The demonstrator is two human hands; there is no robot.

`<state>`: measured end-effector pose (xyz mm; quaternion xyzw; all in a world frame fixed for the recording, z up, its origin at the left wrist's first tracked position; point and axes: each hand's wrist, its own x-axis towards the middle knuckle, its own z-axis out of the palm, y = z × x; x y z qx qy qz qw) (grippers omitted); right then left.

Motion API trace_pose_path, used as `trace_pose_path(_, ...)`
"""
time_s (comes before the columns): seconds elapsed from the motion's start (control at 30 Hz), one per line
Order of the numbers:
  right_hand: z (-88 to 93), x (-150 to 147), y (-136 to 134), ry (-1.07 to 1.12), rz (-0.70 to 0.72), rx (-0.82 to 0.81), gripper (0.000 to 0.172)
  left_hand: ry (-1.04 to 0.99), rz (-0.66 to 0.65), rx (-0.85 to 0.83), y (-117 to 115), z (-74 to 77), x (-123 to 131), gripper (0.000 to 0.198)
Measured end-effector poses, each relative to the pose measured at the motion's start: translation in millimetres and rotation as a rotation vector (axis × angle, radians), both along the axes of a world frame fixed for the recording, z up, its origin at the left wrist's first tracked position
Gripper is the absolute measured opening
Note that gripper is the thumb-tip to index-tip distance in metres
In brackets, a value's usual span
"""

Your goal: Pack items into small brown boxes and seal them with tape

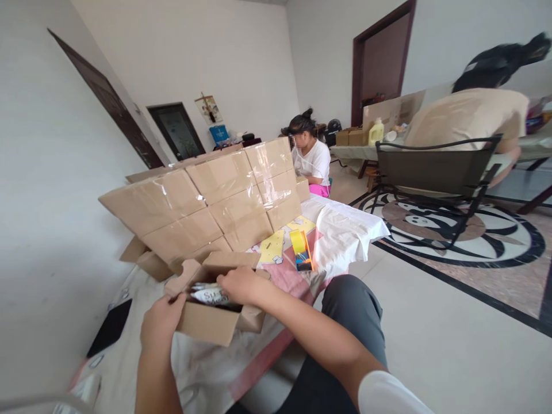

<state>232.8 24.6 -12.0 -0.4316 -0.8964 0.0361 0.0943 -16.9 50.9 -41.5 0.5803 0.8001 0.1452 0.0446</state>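
Note:
A small open cardboard box [207,323] sits on the cloth-covered surface in front of me. My left hand [160,323] grips its near left wall, fingers curled over the edge. My right hand [241,286] lies over the box's opening, fingers pressed down on a silver printed packet [210,295] inside it. The box flaps [228,260] stand open behind my hands.
A stack of taped cardboard boxes [207,201] stands just behind. A tape dispenser with yellow tape [301,249] lies to the right, a black phone [110,328] to the left. One person sits at the back, another in a chair [435,172] at right.

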Motion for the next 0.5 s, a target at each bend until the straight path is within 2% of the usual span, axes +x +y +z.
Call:
trace_pose_path(0.23, -5.1, 0.1, 6.4, 0.075, 0.002, 0.035, 0.026, -0.012, 0.024, 0.047, -8.2, 5.2, 10.9, 0.044)
trace_pose_path(0.5, 5.7, 2.7, 4.5, -0.031, -0.050, -0.140, 0.028, -0.052, 0.068, 0.055, -14.6, 3.4, 13.6, 0.039)
